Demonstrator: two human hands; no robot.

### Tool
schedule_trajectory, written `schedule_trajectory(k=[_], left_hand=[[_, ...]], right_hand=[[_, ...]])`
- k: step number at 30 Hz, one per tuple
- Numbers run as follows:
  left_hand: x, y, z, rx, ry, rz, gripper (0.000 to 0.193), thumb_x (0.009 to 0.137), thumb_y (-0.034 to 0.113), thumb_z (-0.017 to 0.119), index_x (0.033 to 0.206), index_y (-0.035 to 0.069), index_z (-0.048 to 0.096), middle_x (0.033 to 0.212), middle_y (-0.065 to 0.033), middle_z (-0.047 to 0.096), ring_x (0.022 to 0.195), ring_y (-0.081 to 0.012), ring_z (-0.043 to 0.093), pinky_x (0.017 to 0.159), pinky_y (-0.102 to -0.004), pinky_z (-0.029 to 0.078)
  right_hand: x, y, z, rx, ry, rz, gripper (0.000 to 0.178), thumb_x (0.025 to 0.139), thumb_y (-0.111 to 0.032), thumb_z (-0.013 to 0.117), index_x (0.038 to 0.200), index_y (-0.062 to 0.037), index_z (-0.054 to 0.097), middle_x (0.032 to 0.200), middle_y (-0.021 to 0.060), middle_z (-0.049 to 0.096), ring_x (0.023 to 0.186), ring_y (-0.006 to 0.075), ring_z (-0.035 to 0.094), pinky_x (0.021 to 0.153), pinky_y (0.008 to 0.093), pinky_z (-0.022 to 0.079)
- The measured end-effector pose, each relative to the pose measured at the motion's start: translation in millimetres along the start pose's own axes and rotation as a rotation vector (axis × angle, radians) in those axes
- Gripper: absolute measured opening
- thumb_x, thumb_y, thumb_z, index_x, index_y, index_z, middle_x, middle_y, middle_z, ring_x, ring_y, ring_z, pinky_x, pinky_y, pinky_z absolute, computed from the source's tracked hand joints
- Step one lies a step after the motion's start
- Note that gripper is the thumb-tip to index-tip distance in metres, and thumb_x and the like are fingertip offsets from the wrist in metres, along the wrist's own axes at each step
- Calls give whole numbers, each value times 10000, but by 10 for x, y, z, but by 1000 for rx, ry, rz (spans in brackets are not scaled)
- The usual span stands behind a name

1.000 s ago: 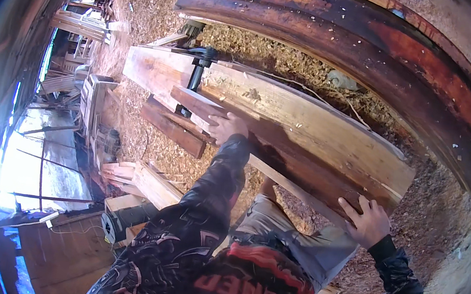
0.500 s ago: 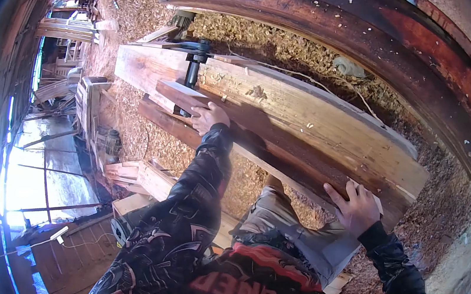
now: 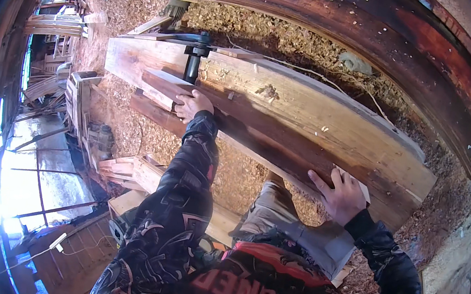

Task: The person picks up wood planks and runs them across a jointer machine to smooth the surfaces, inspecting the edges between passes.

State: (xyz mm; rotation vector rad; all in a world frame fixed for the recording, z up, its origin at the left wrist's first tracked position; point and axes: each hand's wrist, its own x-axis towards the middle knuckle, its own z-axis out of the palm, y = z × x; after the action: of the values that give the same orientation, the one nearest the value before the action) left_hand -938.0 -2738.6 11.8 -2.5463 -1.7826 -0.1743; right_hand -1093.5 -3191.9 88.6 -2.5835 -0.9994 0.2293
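Observation:
A long dark reddish-brown board (image 3: pixel 271 144) lies along a pale wooden machine bed (image 3: pixel 305 111). My left hand (image 3: pixel 195 106) presses on the board near its left end, fingers over its top. At the board's right end, my right hand (image 3: pixel 346 198) grips it with the thumb spread along the near side and fingers over the top. A black metal shaft (image 3: pixel 192 69) sits in a gap across the bed, just beyond my left hand. The board's left end extends past this shaft and covers part of it.
A large stained, curved timber (image 3: pixel 302 4) arches across the far side. Wood shavings (image 3: pixel 234 22) cover the ground. Behind the bed are a motor (image 3: pixel 175 9) and a thin cable or root (image 3: pixel 316 74). Wooden frames (image 3: pixel 81 106) stand at the left, and an angled wooden piece (image 3: pixel 145 174) lies nearer.
The board has slid left along the bed, its left end reaching farther past the black shaft. Both my hands have moved left with it, keeping their hold.

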Motion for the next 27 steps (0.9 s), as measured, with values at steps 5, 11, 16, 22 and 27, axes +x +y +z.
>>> schedule_trajectory(k=[5,11,16,22,27], left_hand=[[333,7,13,34,16,30,716,955,503,473,1523,78,373,1442,-244,408,1303,-387,428,1038,-579,377],[810,40,87,16,-43,42,736,947,494,448,1531,55,358,1455,-251,403,1345,-395,391,1064,-595,333],[1506,-48,192,41,-8,71,732,949,488,459,1525,45,366,1463,-272,397,1344,-409,391,1082,-589,318],[2099,-75,328,22,3,88,717,950,458,464,1531,51,361,1516,-316,334,1395,-433,359,1103,-604,310],[2526,-93,453,-14,11,35,719,946,461,453,1533,56,360,1515,-316,335,1402,-432,341,1101,-620,299]], right_hand=[[306,-154,99,-16,-9,1,572,912,-233,538,1481,-269,483,1084,181,577,962,301,593,699,390,534],[741,-354,191,38,-19,27,589,903,-204,531,1486,-273,477,1075,170,569,980,300,588,708,396,530],[1227,-586,386,79,-28,31,614,923,-274,600,1514,-286,433,1127,193,584,1012,316,590,864,442,497],[1742,-785,447,52,24,8,666,891,-268,636,1521,-288,421,1128,183,587,976,304,573,912,483,417],[2144,-951,513,35,21,-13,649,884,-222,612,1508,-259,436,1119,177,579,991,303,569,911,492,429]])
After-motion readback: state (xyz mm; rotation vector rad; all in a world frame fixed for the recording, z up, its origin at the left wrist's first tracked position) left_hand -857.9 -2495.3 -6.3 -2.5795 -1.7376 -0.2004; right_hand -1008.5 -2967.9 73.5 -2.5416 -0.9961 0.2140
